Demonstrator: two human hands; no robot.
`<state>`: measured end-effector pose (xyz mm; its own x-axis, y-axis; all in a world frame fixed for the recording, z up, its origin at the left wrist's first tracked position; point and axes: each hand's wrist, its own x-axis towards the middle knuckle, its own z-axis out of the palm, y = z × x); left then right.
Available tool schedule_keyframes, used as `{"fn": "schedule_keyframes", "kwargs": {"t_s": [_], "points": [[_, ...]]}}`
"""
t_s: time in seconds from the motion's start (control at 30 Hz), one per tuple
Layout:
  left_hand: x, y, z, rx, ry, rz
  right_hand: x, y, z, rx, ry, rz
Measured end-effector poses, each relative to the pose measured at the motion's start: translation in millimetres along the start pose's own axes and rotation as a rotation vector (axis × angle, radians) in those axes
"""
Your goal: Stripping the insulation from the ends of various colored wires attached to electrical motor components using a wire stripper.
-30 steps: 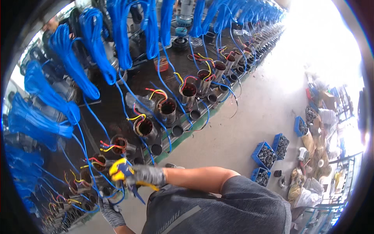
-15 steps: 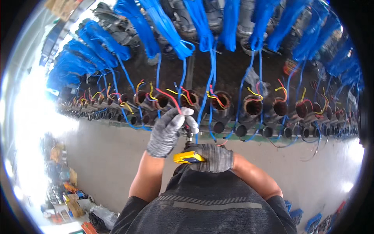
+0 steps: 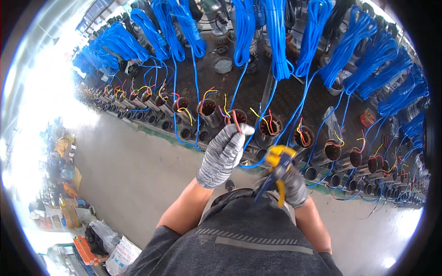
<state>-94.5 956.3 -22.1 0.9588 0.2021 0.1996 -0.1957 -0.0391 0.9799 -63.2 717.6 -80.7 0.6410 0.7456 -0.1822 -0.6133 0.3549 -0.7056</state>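
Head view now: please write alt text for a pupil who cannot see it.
Gloved left hand pinches a red wire; gloved right hand grips yellow-and-blue wire strippers, blurred. Beyond them, metal stators line a dark workbench, with bundled blue cables behind.

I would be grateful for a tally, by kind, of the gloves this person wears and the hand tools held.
Grey gloves, one on the left hand and one on the right hand: 2
Yellow-and-blue hand tool: 1
Total: 3

wire point(image 3: 236, 120) in left hand point(image 3: 222, 155); tool point(image 3: 279, 157) in right hand point(image 3: 294, 186); coils point(image 3: 276, 39) behind cylinders point(image 3: 214, 120)
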Motion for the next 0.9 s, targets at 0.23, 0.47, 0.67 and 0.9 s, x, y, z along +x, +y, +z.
{"fn": "schedule_keyframes", "kwargs": {"t_s": [0.23, 0.47, 0.67, 0.9], "points": [[-22.2, 3.7, -20.8, -0.199, 0.095, -0.224, 10.4, -31.6, 30.1, 0.175, 0.06, 0.039], [-29.8, 20.4, -42.6, 0.103, -0.045, -0.144, 11.1, -51.4, 78.2, 0.063, -0.141, 0.209], [-33.0, 11.9, -44.9, -0.016, -0.093, -0.031, 13.2, -54.1, 85.9, -0.006, -0.248, 0.251], [-33.3, 13.4, -43.8, 0.172, -0.088, -0.073, 11.4, -52.6, 80.7, -0.101, -0.135, 0.236]]}}
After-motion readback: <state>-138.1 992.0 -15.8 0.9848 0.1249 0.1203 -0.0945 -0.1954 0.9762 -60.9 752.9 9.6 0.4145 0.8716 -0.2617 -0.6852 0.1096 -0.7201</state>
